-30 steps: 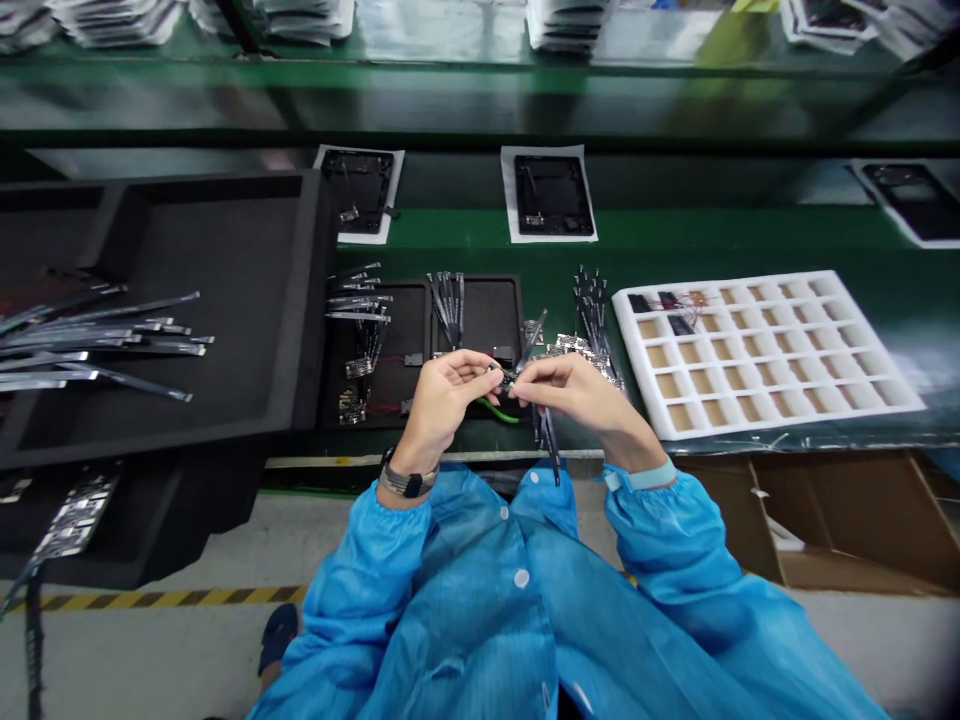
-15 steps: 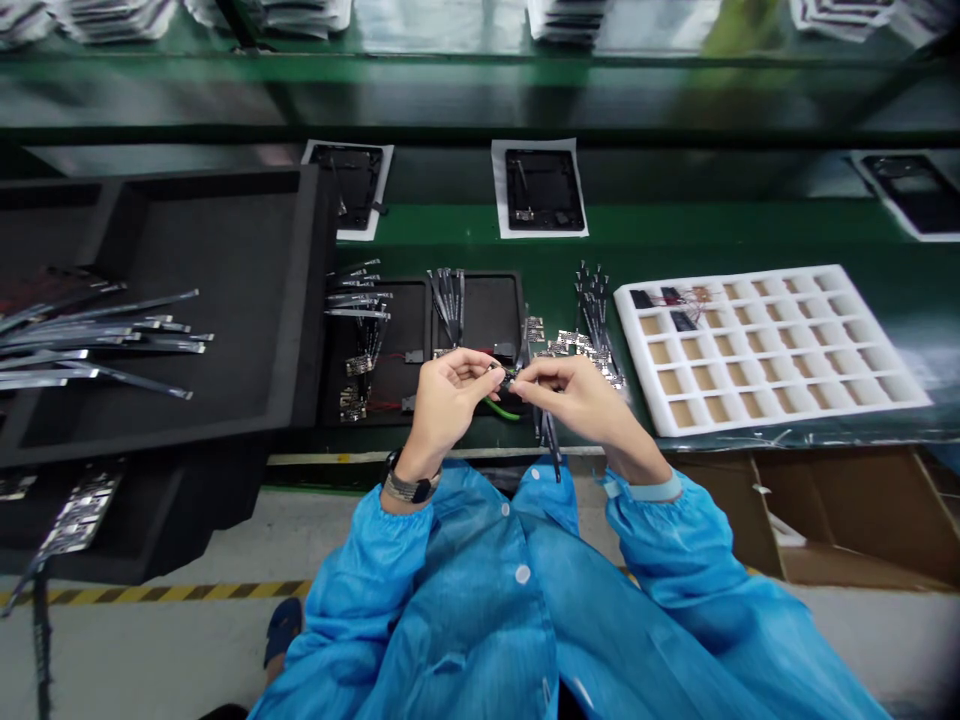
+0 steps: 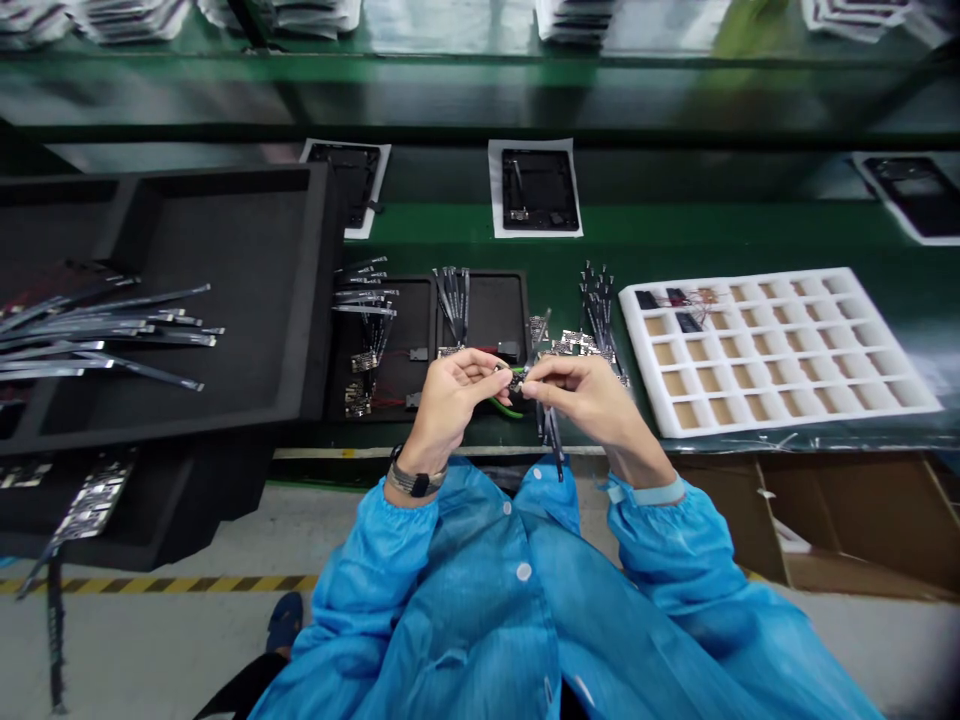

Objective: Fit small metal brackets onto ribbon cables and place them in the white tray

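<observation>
My left hand (image 3: pixel 456 395) and my right hand (image 3: pixel 585 395) meet at the front of the bench, fingertips pinched on a small circuit board (image 3: pixel 516 381) between them. Fingers hide much of the board. Dark ribbon cables (image 3: pixel 551 435) hang down beside my right fingertips, over the bench edge. A green strip (image 3: pixel 505 409) curves below the board. Behind my hands lies a black tray (image 3: pixel 491 300) with ribbon cables and red-wired parts. More small boards (image 3: pixel 577 343) with upright-fanned cables lie beyond my right hand.
Black foam trays (image 3: pixel 217 300) with cables stick out at the left. A white grid tray (image 3: pixel 780 350) lies right, a few wired parts in its corner. Device frames (image 3: pixel 540 190) rest on paper behind. Below the bench is a cardboard box (image 3: pixel 847 520).
The view has shifted slightly. Both hands stay together on the small board, which appears a little more exposed between the fingertips.
</observation>
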A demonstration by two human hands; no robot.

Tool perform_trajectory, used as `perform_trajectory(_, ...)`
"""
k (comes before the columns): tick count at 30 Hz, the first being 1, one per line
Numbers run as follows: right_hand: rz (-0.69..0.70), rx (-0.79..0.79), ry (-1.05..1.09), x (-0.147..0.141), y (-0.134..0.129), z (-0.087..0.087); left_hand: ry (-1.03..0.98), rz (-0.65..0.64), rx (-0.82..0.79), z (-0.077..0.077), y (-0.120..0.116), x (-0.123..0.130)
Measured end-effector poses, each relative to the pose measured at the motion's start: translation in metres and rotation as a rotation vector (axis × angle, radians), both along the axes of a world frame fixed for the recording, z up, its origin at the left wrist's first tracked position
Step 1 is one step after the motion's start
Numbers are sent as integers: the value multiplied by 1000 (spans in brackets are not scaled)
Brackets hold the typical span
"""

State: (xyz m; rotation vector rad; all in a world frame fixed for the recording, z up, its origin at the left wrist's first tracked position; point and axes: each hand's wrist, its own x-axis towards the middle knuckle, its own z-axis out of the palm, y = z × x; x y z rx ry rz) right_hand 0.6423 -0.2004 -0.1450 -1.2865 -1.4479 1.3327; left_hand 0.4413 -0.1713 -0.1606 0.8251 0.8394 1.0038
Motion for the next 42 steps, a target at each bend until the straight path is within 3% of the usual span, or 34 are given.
perform_trajectory(25, 36, -88, 64, -13, 9, 5, 18, 40, 36, 0, -2, -12)
perform_trajectory(32, 178, -84, -59, -19, 16, 4, 94, 122, 59, 3, -1, -27)
perform_trajectory(37, 273, 25, -135, -28, 23, -5, 188, 216, 96, 3, 5, -52)
perform_trajectory(42, 218, 257, -360, -43, 41, -10, 416, 327, 182, -5, 12, -77)
